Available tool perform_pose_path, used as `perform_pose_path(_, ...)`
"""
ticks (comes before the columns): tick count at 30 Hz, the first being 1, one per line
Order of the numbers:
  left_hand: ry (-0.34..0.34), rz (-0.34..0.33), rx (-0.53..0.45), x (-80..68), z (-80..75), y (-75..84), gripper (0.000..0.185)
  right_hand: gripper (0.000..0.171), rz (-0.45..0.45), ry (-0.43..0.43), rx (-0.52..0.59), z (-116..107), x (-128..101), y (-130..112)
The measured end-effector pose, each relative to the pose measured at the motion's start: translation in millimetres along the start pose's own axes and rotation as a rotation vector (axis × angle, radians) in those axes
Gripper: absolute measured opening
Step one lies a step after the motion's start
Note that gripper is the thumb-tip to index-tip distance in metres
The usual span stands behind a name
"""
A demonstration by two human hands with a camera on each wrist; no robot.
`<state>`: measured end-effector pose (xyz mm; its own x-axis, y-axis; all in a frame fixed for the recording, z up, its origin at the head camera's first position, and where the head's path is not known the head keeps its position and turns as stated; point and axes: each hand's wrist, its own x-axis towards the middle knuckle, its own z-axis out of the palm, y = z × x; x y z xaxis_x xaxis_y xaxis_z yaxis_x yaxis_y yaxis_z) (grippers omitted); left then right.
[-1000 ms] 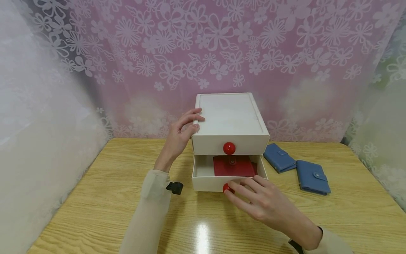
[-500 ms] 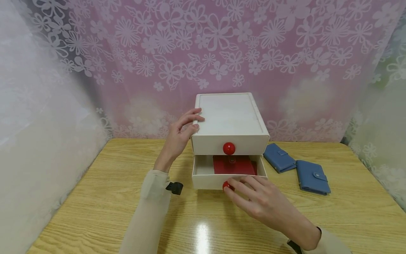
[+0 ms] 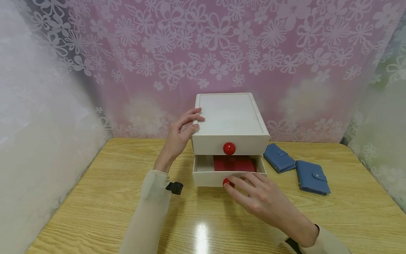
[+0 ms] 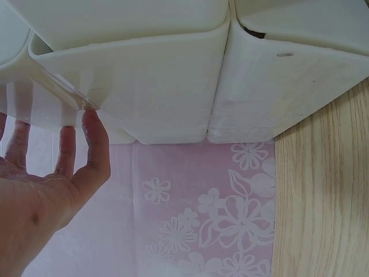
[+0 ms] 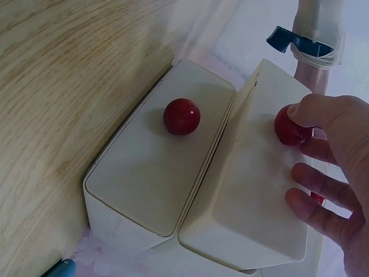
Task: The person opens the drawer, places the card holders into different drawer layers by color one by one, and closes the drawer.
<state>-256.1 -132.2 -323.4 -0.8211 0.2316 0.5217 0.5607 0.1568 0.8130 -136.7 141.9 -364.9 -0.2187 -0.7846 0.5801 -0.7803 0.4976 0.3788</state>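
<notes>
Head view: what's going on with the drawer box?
A person is working a small white two-drawer box on a wooden table. The left hand rests on the box's top left edge. The right hand presses on the front of the bottom drawer at its red knob. That drawer is partly open, with a red wallet inside; the top drawer is closed. Two blue wallets lie on the table to the right.

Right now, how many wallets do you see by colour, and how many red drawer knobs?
Blue wallets: 2, side by side on the table, and
Red wallet: 1, in the open lower drawer
Red knobs: 2, upper and lower
Total: 5
</notes>
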Motion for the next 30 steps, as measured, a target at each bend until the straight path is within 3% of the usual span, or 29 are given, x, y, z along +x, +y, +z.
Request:
perform_pose_path(25, -0.001, 0.0, 0.0, 0.6, -0.1, 0.0, 0.03, 0.052, 0.059, 0.04, 0.034, 12.7, 4.0, 6.9)
perform_pose_path(30, -0.001, -0.003, 0.001, 0.5, -0.2, -0.7, 0.03, 0.051, 0.054, 0.087, 0.037, 16.3, 6.7, 9.3)
